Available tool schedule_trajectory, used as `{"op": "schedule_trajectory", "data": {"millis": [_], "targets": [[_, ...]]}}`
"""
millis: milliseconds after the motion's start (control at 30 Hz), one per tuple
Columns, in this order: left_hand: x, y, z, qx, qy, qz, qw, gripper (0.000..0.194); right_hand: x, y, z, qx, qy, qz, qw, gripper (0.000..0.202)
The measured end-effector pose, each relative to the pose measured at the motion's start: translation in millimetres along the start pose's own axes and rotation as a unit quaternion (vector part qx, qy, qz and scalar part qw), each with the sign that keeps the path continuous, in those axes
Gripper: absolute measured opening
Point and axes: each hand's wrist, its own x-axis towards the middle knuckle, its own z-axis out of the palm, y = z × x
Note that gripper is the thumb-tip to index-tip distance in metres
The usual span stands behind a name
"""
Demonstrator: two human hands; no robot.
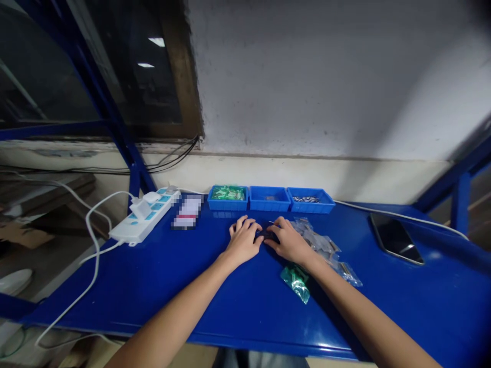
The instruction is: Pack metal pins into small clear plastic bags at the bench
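Observation:
Near the middle of the blue table (164, 291), my left hand (244, 239) has its fingers bent around the left end of a small dark object (267, 235). From the other side, my right hand (286, 237) pinches the same object, whose details are too dark to make out. Several clear plastic packets (324, 245) with small metal parts lie beside and partly behind my right hand. A green packet (296, 282) rests on the table below my right wrist, close to the forearm.
Three blue bins stand along the back: one with green packets (228, 193), a middle one (269, 199), and one with metal pieces (310, 200). At left are a white power strip (143, 217) with cables and a blurred-out item (187, 211). A phone (397, 238) lies right.

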Motion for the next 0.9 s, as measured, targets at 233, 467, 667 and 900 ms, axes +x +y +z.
{"op": "schedule_trajectory", "data": {"millis": [233, 467, 667, 900], "targets": [[2, 2, -1.9, -0.119, 0.032, -0.011, 0.992, 0.026, 2, 0, 0, 0.033, 0.092, -0.054, 0.994, 0.014], [9, 0, -11.1, -0.241, 0.034, -0.048, 0.969, 0.056, 2, -2, -15, 0.06, 0.21, -0.06, 0.974, 0.024], [10, 1, -8.9, -0.398, 0.059, -0.015, 0.915, 0.035, -1, -12, -17, 0.069, 0.188, -0.104, 0.974, 0.027], [6, 0, -13.2, -0.318, 0.149, 0.027, 0.936, 0.021, 2, -18, -13, 0.257, 0.11, 0.067, 0.958, 0.046]]}}
